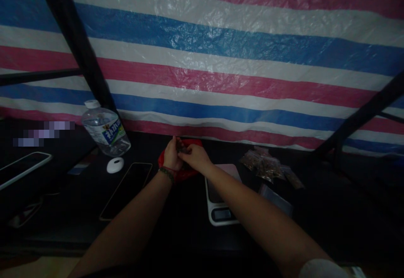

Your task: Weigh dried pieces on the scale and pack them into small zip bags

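Both hands come together over a red plastic bag (pixel 181 177) near the back of the dark table. My left hand (pixel 171 156), with bracelets at its wrist, is cupped with its fingers curled. Small dark bits show between the two hands, too dim to name. The fingers of my right hand (pixel 195 156) pinch at the left palm, and what they hold is hidden. Under my right forearm lies a white kitchen scale (pixel 217 217), its display facing me. To its right sit several small clear packets (pixel 265 165) of brownish contents, with flat clear bags (pixel 276 200) in front.
On the left stand a clear water bottle (pixel 105 130), a white rounded case (pixel 115 165) and a dark phone (pixel 128 191). Another phone (pixel 23 168) lies at the far left. Dark metal bars (pixel 75 42) and a striped plastic sheet (pixel 221 67) bound the back.
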`<state>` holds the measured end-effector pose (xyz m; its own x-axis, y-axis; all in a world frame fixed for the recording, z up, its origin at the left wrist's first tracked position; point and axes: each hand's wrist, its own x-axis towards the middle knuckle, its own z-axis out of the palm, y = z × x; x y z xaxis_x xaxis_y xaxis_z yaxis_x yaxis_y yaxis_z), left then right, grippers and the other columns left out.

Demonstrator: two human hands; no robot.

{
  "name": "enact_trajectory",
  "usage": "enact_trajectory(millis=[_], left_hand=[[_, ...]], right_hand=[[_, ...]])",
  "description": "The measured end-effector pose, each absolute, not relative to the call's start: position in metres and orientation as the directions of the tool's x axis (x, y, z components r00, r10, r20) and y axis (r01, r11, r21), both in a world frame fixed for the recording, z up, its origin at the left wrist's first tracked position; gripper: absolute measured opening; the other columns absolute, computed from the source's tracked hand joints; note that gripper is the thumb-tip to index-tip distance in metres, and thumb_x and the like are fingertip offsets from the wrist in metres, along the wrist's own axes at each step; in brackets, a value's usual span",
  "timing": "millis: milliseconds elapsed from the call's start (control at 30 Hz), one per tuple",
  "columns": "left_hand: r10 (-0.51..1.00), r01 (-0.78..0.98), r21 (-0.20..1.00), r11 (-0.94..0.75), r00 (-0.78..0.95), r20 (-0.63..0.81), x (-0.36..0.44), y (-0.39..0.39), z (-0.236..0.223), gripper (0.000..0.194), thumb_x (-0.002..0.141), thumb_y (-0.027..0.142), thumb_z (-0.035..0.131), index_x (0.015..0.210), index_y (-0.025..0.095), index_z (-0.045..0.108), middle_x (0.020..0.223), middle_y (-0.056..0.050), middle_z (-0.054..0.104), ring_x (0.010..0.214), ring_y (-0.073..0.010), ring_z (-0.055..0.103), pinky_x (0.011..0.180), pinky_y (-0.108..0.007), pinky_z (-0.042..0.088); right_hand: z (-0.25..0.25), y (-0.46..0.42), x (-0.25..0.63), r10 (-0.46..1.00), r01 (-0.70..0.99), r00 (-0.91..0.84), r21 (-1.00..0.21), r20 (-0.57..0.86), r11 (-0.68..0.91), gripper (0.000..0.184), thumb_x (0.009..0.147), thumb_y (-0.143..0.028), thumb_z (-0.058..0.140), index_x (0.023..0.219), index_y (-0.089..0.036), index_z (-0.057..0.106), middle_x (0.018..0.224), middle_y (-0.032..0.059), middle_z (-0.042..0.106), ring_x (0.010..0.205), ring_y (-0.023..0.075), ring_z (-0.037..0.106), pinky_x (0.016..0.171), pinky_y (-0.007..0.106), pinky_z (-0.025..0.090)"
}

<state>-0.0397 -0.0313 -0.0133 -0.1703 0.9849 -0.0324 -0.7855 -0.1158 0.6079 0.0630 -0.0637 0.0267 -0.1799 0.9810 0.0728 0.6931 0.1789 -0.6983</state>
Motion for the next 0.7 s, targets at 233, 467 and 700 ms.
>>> enact_trajectory(millis=[233,467,700], left_hand=[[0.991,-0.820,0.566,-0.091,-0.129,-0.028,-0.0426,-0.0345,-0.0079,0.025,0.077,0.038,0.069,0.076,0.016,0.057,0.062,0.004,0.056,0.050,-0.0064,0.052,0.051,-0.019,0.044],[0.982,-0.845,0.534,-0.034,-0.128,-0.139,-0.0442,-0.0328,-0.0082,0.026,0.081,0.040,0.063,0.074,0.016,0.058,0.062,0.002,0.059,0.052,-0.0095,0.057,0.051,-0.021,0.046],[0.981,-0.729,0.676,-0.108,-0.188,-0.047,-0.0414,-0.0328,-0.0127,0.032,0.074,0.046,0.065,0.072,0.015,0.057,0.064,0.000,0.060,0.057,-0.0119,0.060,0.055,-0.024,0.049]], right_hand=[[0.0207,-0.0622,0.0608,0.980,0.681,-0.164,-0.706,0.112,0.195,0.023,0.071,-0.039,0.069,0.083,-0.019,0.066,0.082,0.0040,0.070,0.076,0.0180,0.064,0.060,0.025,0.040],[0.0165,-0.0597,0.0613,0.967,0.647,-0.214,-0.721,0.141,0.248,0.026,0.068,-0.028,0.072,0.091,-0.019,0.066,0.091,0.0039,0.070,0.083,0.0182,0.064,0.070,0.026,0.045],[0.0177,-0.0577,0.0584,0.974,0.651,-0.201,-0.729,0.102,0.211,0.018,0.074,-0.033,0.067,0.082,-0.017,0.068,0.083,0.0047,0.071,0.077,0.0184,0.066,0.068,0.026,0.046]])
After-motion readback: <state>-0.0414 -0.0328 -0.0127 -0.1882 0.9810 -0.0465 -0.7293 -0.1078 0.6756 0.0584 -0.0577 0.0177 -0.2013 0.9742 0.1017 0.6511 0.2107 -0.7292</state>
